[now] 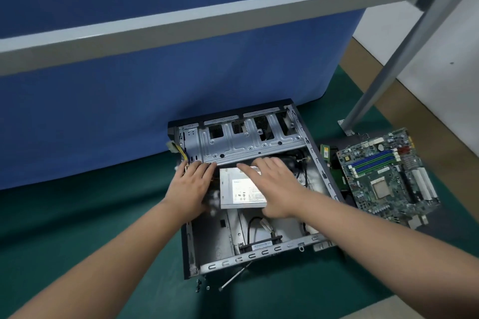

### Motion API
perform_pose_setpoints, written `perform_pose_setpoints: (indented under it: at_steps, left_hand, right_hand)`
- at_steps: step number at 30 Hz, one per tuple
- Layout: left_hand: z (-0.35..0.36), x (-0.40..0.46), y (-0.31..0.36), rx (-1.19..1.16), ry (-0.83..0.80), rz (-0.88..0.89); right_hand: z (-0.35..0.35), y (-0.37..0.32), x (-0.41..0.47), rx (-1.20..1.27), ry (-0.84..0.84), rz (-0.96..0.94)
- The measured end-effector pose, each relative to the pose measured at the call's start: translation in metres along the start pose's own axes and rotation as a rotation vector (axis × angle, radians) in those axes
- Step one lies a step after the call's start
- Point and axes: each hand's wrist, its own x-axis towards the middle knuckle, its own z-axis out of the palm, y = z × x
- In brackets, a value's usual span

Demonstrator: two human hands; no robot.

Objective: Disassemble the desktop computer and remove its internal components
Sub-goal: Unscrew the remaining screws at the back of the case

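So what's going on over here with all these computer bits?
A person is taking apart a desktop computer. The open grey metal computer case lies on a green mat. Both hands are inside it: the left hand rests at the left side of the silver box-shaped power supply, by the wires there, and the right hand lies flat on top of it. The green motherboard is already out, lying on the mat to the right of the case. A screwdriver lies in front of the case.
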Motion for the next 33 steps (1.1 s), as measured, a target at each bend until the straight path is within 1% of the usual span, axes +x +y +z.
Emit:
perform_pose_setpoints:
  at_steps: [4,6,9,11,16,19,21,23,26,28,30,33]
  left_hand:
    - [-0.003,0.001,0.001,-0.115,-0.011,-0.045]
    - [-0.005,0.002,0.003,-0.158,0.011,-0.071]
    - [-0.008,0.003,0.003,-0.205,0.054,-0.102]
    - [-0.01,0.005,0.002,-0.222,0.05,-0.102]
    - [-0.018,0.007,0.006,-0.262,0.063,-0.09]
    - [-0.029,0.007,0.009,-0.382,0.094,-0.124]
    - [-0.044,0.002,0.011,-0.633,0.046,-0.162]
    - [-0.059,-0.003,0.016,-1.006,-0.02,-0.208]
    - [-0.083,-0.007,0.023,-1.631,-0.103,-0.35]
    - [-0.099,-0.012,0.032,-1.932,-0.151,-0.4]
    - [-0.11,-0.02,0.043,-2.099,-0.189,-0.427]
    - [-0.116,-0.032,0.062,-2.202,-0.211,-0.397]
  right_hand:
    - [-0.03,0.016,-0.017,-0.097,0.031,-0.045]
    - [-0.043,0.023,-0.031,-0.157,0.037,-0.064]
    - [-0.06,0.028,-0.056,-0.19,0.044,-0.05]
    - [-0.071,0.028,-0.071,-0.202,0.064,-0.032]
    - [-0.098,0.025,-0.092,-0.229,0.2,-0.028]
    - [-0.115,0.022,-0.096,-0.235,0.297,-0.015]
    - [-0.123,0.019,-0.095,-0.231,0.349,0.007]
    - [-0.131,0.014,-0.094,-0.208,0.402,0.046]
    - [-0.139,0.003,-0.094,-0.129,0.497,0.114]
    - [-0.141,-0.009,-0.096,-0.081,0.543,0.167]
    - [-0.14,-0.022,-0.101,-0.044,0.577,0.218]
    - [-0.13,-0.043,-0.115,0.016,0.611,0.328]
